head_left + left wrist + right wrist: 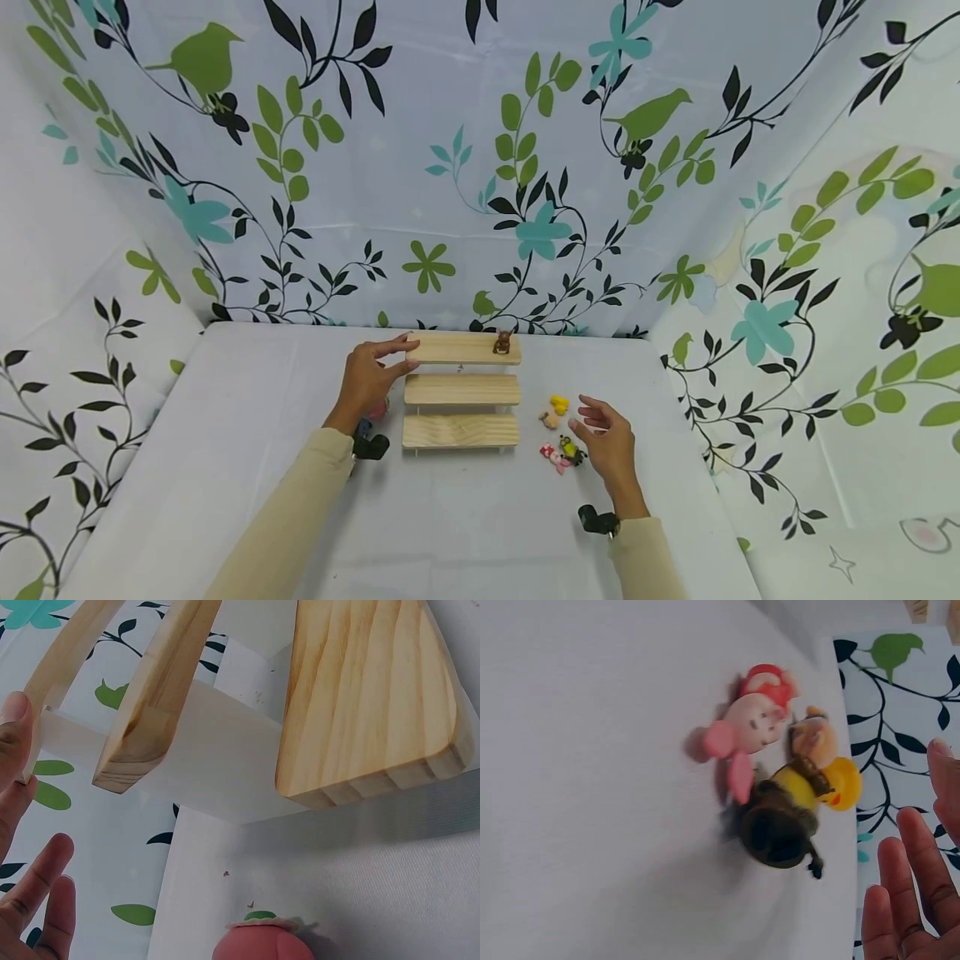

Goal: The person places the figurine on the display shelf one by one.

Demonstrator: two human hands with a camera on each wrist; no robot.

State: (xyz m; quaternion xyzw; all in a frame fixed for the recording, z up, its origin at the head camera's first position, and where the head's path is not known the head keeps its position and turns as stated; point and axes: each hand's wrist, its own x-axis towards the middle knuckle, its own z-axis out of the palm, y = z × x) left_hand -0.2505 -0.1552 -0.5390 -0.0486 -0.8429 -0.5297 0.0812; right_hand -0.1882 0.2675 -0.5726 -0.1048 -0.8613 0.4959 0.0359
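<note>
Pinching the far wooden board (457,350) at its left end, the left hand (367,379) faces the right hand (609,440), whose fingers hang apart just right of small figurines (568,450).

A pink figurine (754,724) lay left of a dark figurine (776,825), perhaps touching it. The right hand (930,889) hung farther right.
</note>
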